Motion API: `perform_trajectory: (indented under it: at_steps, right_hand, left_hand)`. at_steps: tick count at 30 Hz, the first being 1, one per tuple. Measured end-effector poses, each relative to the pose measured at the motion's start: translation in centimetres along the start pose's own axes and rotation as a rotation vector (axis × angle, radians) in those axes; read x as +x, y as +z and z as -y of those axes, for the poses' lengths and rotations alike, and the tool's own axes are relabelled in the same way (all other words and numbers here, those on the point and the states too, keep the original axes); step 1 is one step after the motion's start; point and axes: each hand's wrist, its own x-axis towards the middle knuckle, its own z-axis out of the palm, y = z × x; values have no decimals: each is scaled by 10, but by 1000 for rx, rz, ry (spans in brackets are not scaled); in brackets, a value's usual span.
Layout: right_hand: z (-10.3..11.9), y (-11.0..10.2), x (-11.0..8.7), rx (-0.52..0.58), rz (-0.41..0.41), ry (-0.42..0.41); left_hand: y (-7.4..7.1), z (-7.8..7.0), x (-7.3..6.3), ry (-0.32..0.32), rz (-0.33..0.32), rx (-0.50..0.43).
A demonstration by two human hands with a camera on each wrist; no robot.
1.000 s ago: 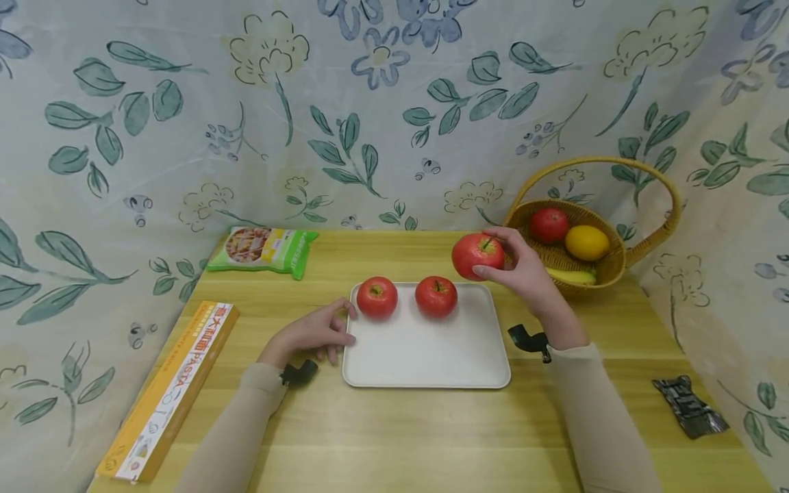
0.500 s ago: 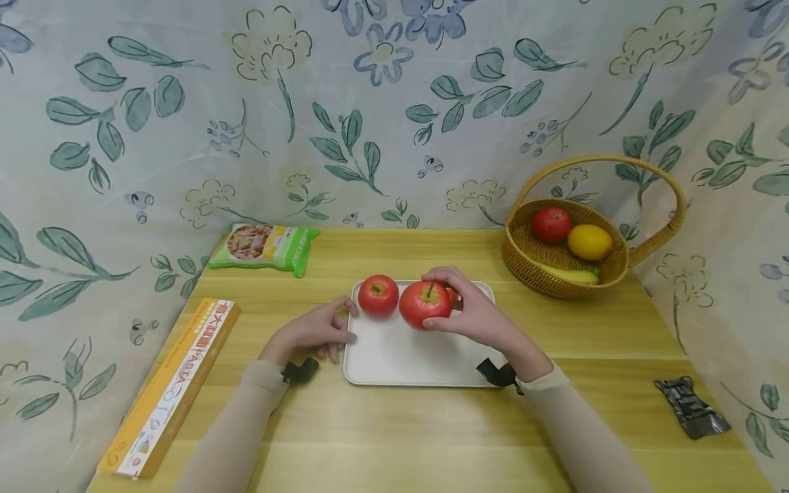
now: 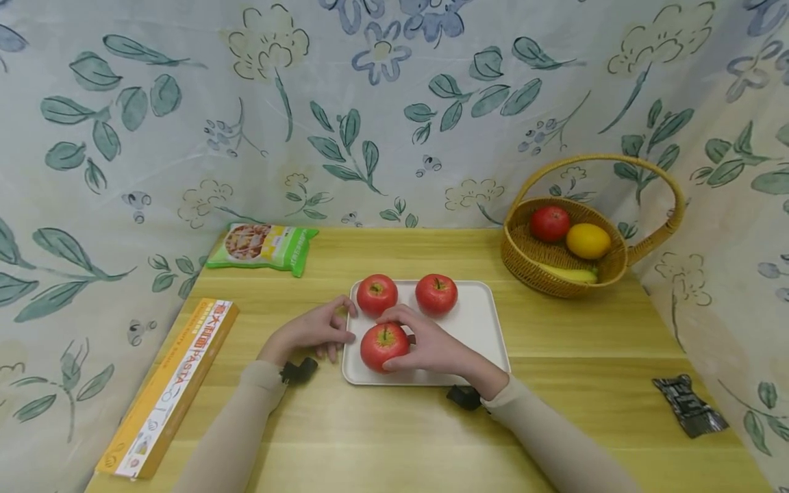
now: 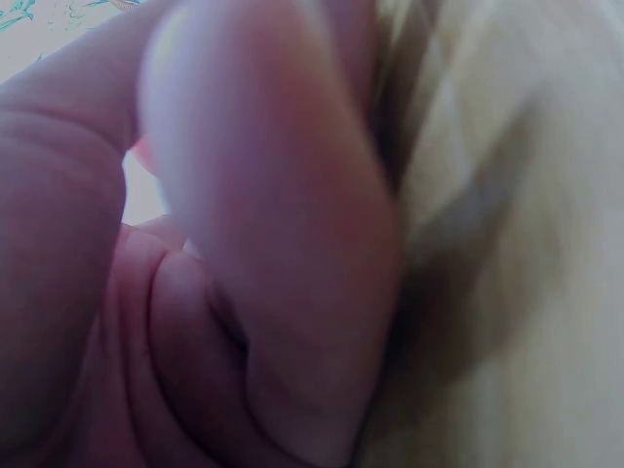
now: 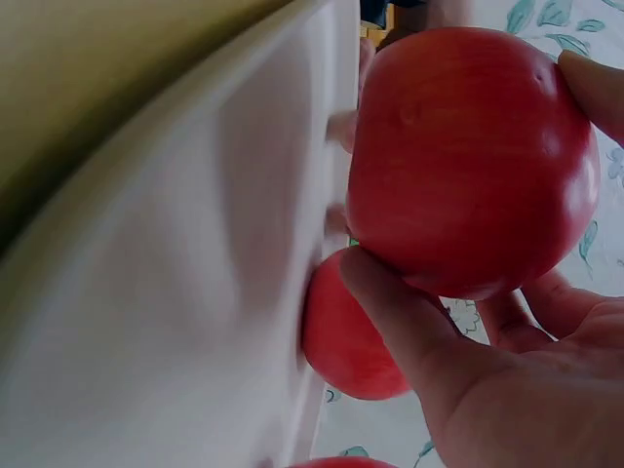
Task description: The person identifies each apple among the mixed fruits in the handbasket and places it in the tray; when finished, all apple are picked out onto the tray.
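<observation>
My right hand (image 3: 434, 346) grips a red apple (image 3: 383, 347) between thumb and fingers, over the front left part of a white tray (image 3: 459, 363). In the right wrist view this apple (image 5: 468, 161) fills the upper middle; whether it touches the tray is unclear. Two more red apples stand along the tray's back, a left one (image 3: 377, 294) and a right one (image 3: 436, 295). At the tray's left rim lies my left hand (image 3: 311, 329), its thumb and forefinger touching the edge, its fingers loosely bent. The left wrist view shows mostly blurred fingers (image 4: 273, 214).
A wicker basket (image 3: 536, 277) with a red fruit, a yellow lemon and a banana stands at the back right. A green food packet (image 3: 265, 248) lies back left, a pasta box (image 3: 169, 390) at left. A dark wrapped packet (image 3: 689, 405) lies at right.
My right hand has carried the apple from beside the basket, leftward and toward me, past the back right apple, to the tray's front left. My left hand has stayed at the rim.
</observation>
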Motion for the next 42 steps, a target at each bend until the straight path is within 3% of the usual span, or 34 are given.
perform_trajectory:
  at_steps: [12, 26, 29, 36, 40, 42]
  right_hand:
    - [-12, 18, 8, -25, 24, -7]
    - [-8, 11, 5, 24, 27, -8]
    - [-1, -3, 1, 20, -32, -40]
    - [24, -74, -28, 48, -331, -117]
    - [26, -111, -45, 63, -481, -203]
    - [26, -129, -53, 35, -559, -204]
  left_hand:
    - [-1, 0, 0, -10, -5, 16]
    - [0, 0, 0, -14, 8, -19]
    - [0, 1, 1, -17, 9, -21]
    - [0, 2, 3, -31, 12, -28]
    - [0, 2, 3, -33, 13, -31]
    - [0, 2, 2, -34, 13, -29]
